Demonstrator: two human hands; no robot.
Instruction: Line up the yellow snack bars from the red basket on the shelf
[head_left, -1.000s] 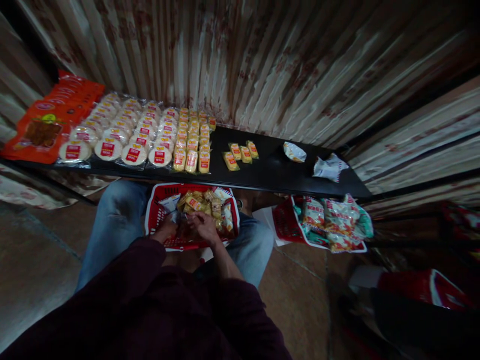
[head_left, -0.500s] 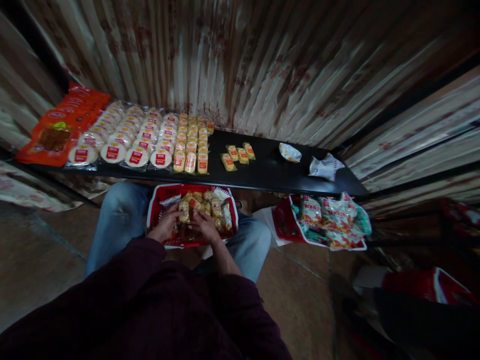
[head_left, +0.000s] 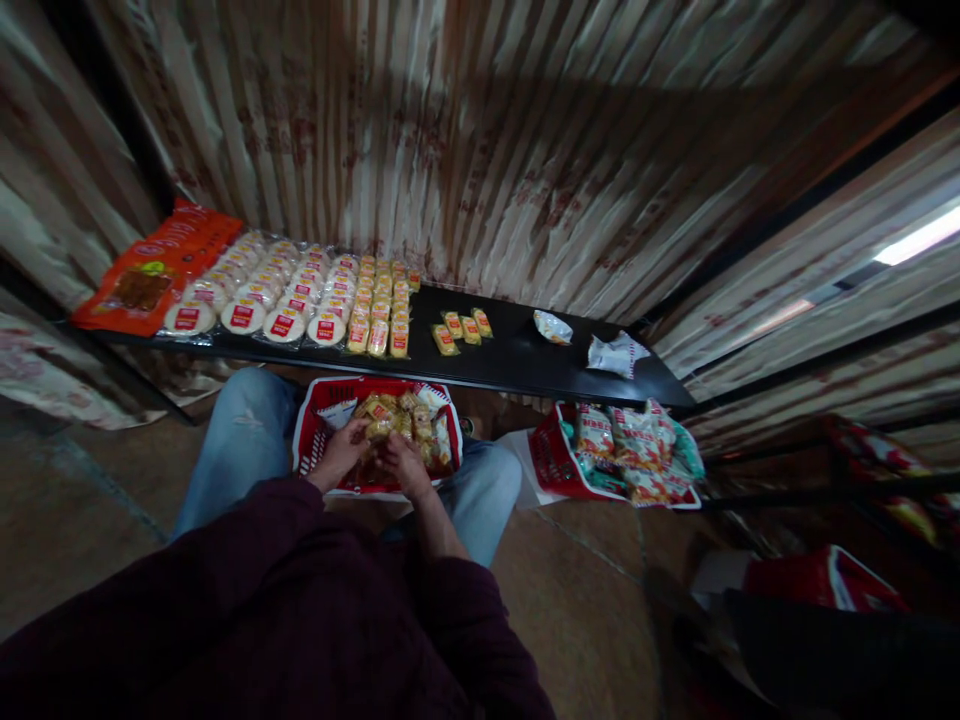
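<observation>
A red basket (head_left: pixel 301 440) with a white rim sits between my knees, holding small yellow wrapped snacks (head_left: pixel 421 425) and some white packets. My left hand (head_left: pixel 342 452) is in the basket's left part, its fingers closed on a yellow wrapped snack (head_left: pixel 375 410). Just right of it, my right hand (head_left: pixel 403 462) reaches in with bent fingers against the yellow packets; whether it grips one is too small to tell. On the black shelf (head_left: pixel 510 358) beyond stand rows of yellow packets (head_left: pixel 379 338), with several loose ones (head_left: pixel 470 328) to their right.
White round wrapped cakes (head_left: pixel 285 326) and an orange bag (head_left: pixel 142 285) cover the shelf's left side. Two crumpled packets (head_left: pixel 616 354) lie on its right. A second red basket (head_left: pixel 551 455) of snack bags stands on the right. Behind hangs a pleated curtain (head_left: pixel 450 150).
The view has shifted, so the shelf's right side and the second basket appear further left. My left hand has come up with a yellow snack at its fingertips; my right hand stays low in the basket.
</observation>
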